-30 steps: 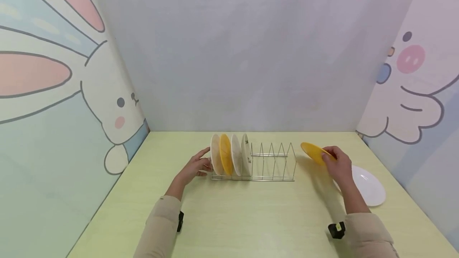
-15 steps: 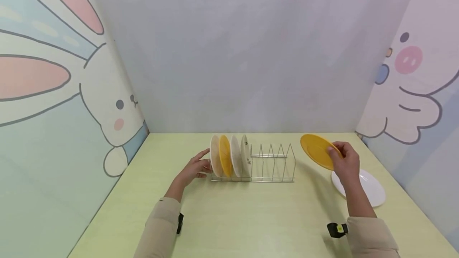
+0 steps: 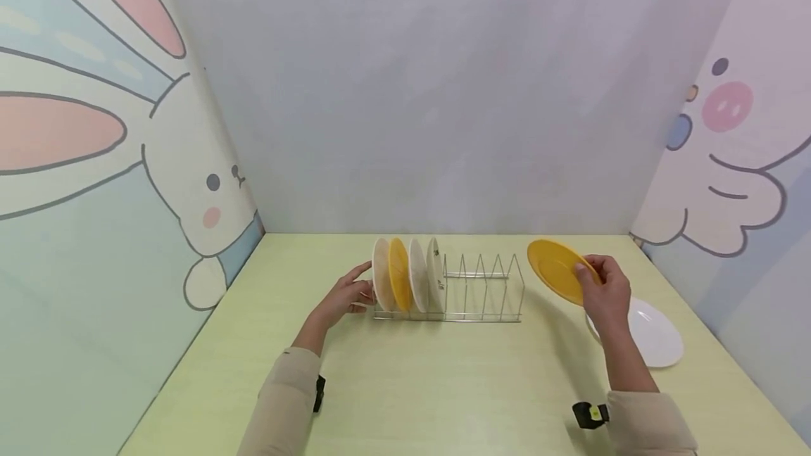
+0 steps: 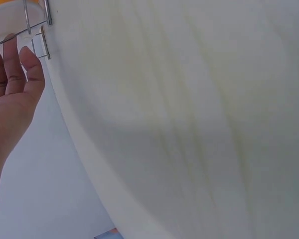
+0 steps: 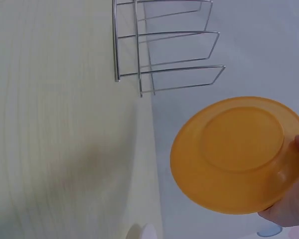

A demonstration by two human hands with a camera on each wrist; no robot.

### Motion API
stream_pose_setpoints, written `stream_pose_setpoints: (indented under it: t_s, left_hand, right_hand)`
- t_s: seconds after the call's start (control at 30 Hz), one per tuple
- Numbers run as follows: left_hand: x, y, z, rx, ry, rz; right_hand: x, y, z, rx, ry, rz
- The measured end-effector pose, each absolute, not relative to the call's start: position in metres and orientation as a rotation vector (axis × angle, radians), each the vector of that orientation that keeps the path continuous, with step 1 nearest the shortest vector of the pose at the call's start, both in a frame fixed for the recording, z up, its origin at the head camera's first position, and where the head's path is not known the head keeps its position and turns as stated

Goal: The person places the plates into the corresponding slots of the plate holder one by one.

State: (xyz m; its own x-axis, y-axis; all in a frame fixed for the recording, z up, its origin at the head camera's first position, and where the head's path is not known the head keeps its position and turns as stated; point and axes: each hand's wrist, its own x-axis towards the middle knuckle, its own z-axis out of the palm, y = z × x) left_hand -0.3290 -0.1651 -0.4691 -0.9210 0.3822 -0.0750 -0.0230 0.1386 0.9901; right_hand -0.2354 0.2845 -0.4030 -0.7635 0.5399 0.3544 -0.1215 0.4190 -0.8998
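Yellow plate [image 3: 552,270], rim-pinched in right hand [image 3: 605,294], likely leaving far side free, with relaxed left hand [image 3: 344,300] touching left edge of wire rack [image 3: 456,320], perhaps for steadiness.

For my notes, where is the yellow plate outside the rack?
In the head view, the yellow plate is in the right grip, right of the rack, left of the white plate on the table.

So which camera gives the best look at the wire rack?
The head view: it takes in the wire rack end to end, with four plates standing in it. The left wrist view catches only part of one end, by the left hand; the right wrist view shows the opposite end, plateless and cut off at the top.
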Motion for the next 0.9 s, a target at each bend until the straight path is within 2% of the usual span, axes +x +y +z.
stream_pose_setpoints:
  t_s: [0.9]
  left_hand:
    - [-0.328,-0.164,-0.466,0.411,2.042,1.915]
  right_hand:
    - [-0.241,0.218,-0.381,-0.179,-1.657,1.59]
